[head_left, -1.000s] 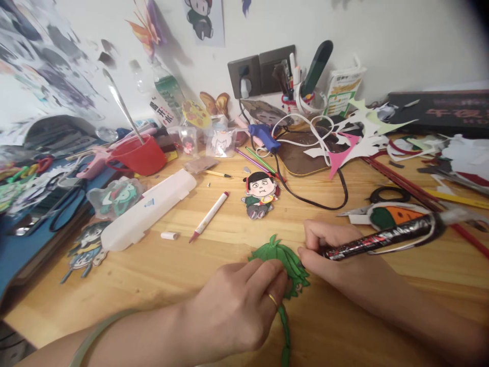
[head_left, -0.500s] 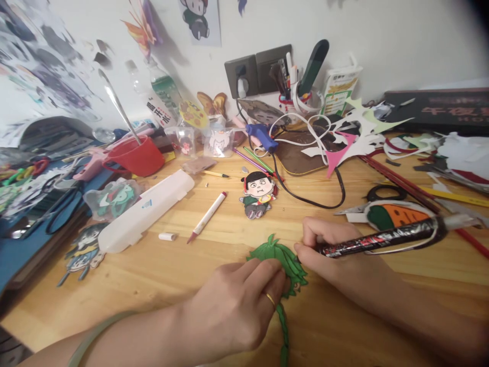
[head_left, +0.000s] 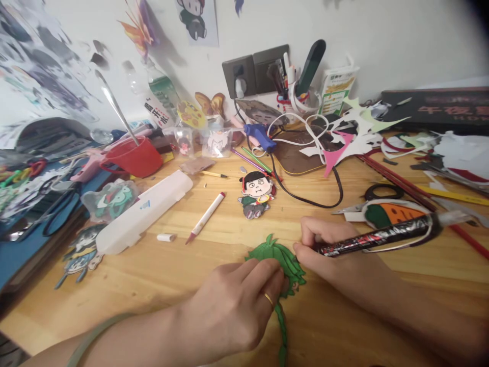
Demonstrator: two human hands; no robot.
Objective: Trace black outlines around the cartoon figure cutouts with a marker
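The left fingers pinch the green-haired cutout, lying on the table; it looks light, probably bendable and tearable at its thin tail, so the broad head suits gripping. The right fingers close around the black marker.

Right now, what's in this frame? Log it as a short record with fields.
left hand: holds green cutout against table
right hand: grips black marker, tip close to cutout; contact unclear
ahead: black-haired figure, uncapped pen, white cap
left side: translucent case, red mug
back: blue glue gun
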